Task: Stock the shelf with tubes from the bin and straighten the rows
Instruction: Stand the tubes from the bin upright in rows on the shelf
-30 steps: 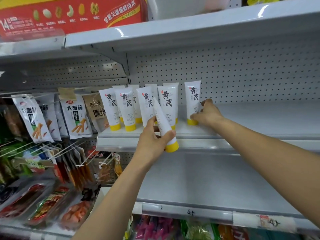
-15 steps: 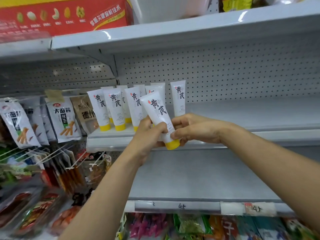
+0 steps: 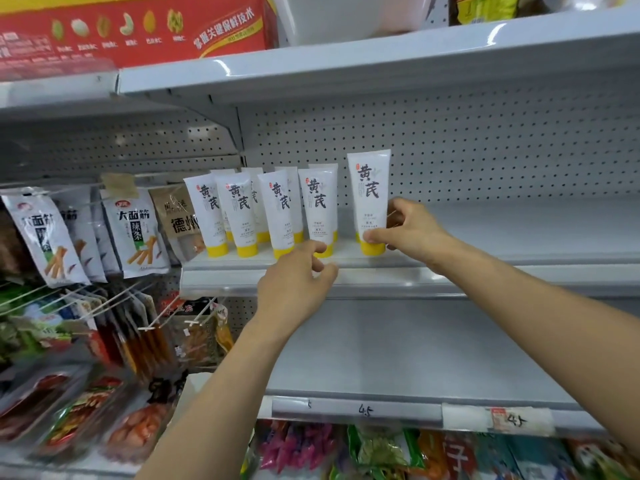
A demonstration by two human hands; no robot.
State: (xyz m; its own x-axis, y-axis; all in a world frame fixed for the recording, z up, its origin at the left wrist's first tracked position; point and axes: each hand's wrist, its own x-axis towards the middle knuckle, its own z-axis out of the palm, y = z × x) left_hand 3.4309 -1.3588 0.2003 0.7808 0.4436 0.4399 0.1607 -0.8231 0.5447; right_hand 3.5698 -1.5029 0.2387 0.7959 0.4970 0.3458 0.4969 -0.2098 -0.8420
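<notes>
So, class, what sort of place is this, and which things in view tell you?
Most likely a grocery or convenience shop: identical tubes faced in rows on a pegboard-backed shelf, snack packets hanging on hooks, and a handwritten price strip below.

Body visible: two hands, two forearms. Bare left hand (image 3: 296, 277): skin uncovered throughout, fingers slim, nails short. Bare right hand (image 3: 414, 233): likewise uncovered; nails probably short and plain, but the edges are too soft to confirm. Bare left forearm (image 3: 214, 393): uncovered from wrist to the bottom frame edge. Bare right forearm (image 3: 554, 317): uncovered from wrist to the right frame edge. Both arms slender, smooth.
</notes>
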